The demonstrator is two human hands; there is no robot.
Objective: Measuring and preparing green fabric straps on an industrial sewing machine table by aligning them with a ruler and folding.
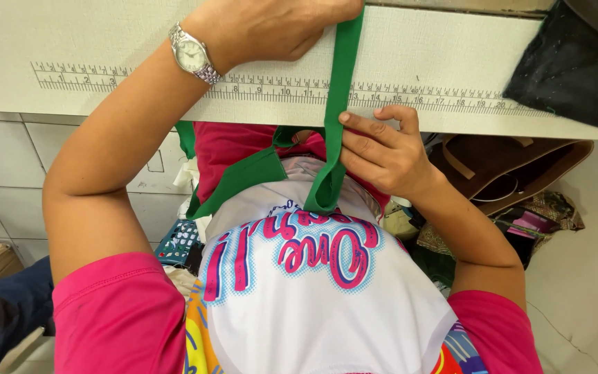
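The left hand (271,28) is closed in a fist around the upper end of a green strap (338,90), pinning it against the tabletop (105,34) at the far edge of the view; a watch (192,54) sits on that wrist. The strap runs straight down from the fist, across the ruler (444,97) marked along the tabletop, and over the near edge. There the right hand (382,152) pinches it: fingers mostly curled, index fingertip pressed on the strap just at the edge, thumb side hidden behind the cloth. Below the edge the strap folds into a loop against the person's shirt (313,298) and turns back up and to the left, where a wider green piece hangs.

The tabletop left of the fist is bare and gives free room along the ruler. To the right, a dark cloth (576,62) lies on the corner, well apart from the strap. Under the edge, a brown bag (513,173) and mixed fabric scraps crowd the space beside the right forearm.
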